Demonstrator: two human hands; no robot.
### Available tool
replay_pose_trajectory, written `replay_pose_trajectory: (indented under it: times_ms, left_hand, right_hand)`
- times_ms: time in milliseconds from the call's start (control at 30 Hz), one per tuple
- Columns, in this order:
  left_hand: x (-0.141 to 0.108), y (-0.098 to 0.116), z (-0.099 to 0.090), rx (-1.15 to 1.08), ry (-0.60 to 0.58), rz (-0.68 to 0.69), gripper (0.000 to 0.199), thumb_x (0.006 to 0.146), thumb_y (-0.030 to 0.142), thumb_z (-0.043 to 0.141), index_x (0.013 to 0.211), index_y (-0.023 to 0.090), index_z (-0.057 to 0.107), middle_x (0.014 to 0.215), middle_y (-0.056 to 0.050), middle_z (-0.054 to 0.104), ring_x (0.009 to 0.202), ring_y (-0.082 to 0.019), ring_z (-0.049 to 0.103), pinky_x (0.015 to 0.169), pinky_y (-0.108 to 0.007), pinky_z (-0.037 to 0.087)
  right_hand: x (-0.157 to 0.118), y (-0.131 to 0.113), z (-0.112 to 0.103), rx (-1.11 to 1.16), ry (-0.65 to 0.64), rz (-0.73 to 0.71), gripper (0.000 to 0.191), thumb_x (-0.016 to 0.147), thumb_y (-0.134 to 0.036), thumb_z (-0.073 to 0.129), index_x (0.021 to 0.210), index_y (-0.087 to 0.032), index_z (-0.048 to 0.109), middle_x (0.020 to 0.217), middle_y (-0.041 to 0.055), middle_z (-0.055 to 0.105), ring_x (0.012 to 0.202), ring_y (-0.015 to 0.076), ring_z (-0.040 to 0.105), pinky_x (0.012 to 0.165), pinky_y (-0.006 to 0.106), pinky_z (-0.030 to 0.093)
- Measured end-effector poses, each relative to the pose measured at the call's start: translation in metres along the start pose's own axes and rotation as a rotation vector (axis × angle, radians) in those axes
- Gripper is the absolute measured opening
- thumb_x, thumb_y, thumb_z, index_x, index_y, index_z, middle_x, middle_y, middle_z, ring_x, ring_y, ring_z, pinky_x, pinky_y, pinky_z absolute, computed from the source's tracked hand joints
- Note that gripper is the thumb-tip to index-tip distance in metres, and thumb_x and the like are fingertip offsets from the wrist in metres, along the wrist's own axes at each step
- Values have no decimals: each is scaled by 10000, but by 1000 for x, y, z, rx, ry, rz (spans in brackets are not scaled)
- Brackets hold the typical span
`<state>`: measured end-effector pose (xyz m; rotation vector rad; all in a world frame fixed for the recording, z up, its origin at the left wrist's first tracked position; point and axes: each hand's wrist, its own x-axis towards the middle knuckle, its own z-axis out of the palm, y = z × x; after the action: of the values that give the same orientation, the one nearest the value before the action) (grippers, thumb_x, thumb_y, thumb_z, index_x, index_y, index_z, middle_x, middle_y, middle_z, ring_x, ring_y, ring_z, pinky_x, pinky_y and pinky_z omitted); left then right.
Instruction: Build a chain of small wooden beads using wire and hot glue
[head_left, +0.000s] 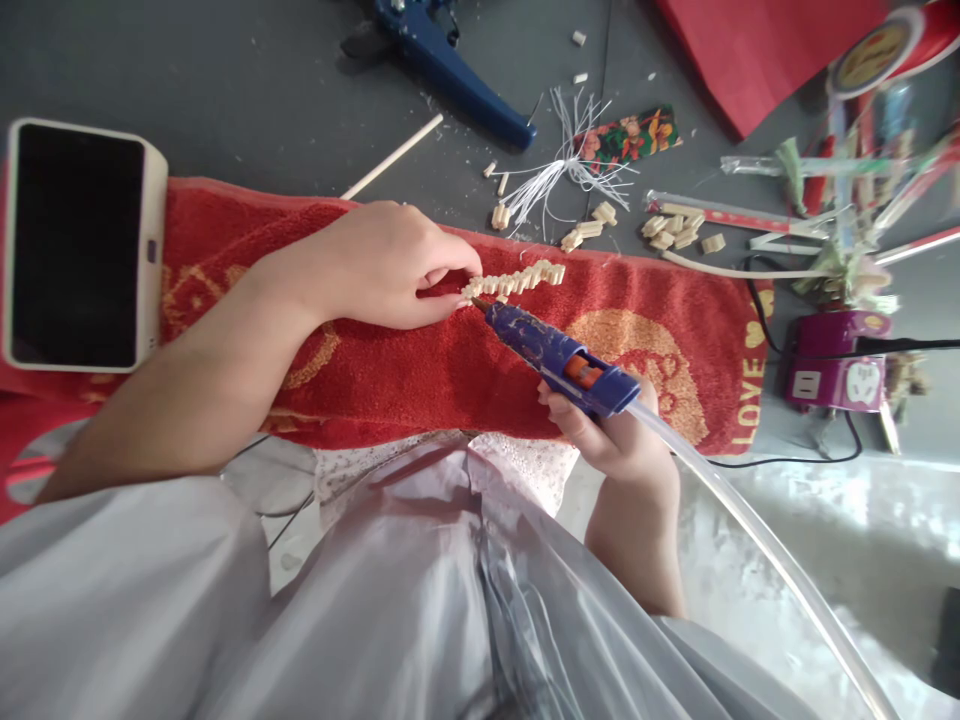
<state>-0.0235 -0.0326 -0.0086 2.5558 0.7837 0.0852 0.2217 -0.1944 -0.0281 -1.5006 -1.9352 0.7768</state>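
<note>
My left hand (397, 265) pinches the left end of a row of short pale wooden stick pieces (525, 279), joined side by side in a slightly stepped line. My right hand (619, 430) is wrapped round a blue hot glue gun (547, 345). The gun's nozzle points left and meets, or nearly meets, the row's end beside my left fingertips. A long clear glue stick (757, 530) trails from the back of the gun. Beneath both hands lies a red towel (450, 370) with orange patterns. The gun's trigger is hidden by my fingers.
Small clusters of cut wooden pieces (679, 228) lie beyond the towel, near white wires (559, 178), a thin stick (394, 155) and a blue hand tool (457, 75). A white-framed device (79, 245) stands left. At right are a purple power socket (836, 365) and a ribbon spool (881, 50).
</note>
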Motion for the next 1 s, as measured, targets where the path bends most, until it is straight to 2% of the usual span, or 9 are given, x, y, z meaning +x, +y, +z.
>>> replay_pose_trajectory:
  times_ms: [500,800,1000]
  left_hand:
    - [0,0,-1,-49,-4,-3,269,877,353,542,985,269,774,537,21,504,523,-134,462,590,-310,319]
    - [1,-3,2,-99,4,-15,253,868,355,569,980,259,775,542,30,466,552,-132,501,631,-299,346]
    - [1,-2,0,-87,-7,-26,282,869,351,556,1002,262,788,553,21,509,563,-129,506,620,-290,329]
  right_hand:
    - [-1,1,0,50,-2,37,425,984,-551,545,725,-217,589,617,2,629,488,118,558,468,274,426]
    - [2,0,-1,17,-1,-18,419,1005,-516,519,720,-211,563,607,2,630,481,111,563,458,264,414]
    - [0,1,0,48,-20,51,438,981,-556,536,707,-216,577,598,-6,610,483,111,544,464,268,413]
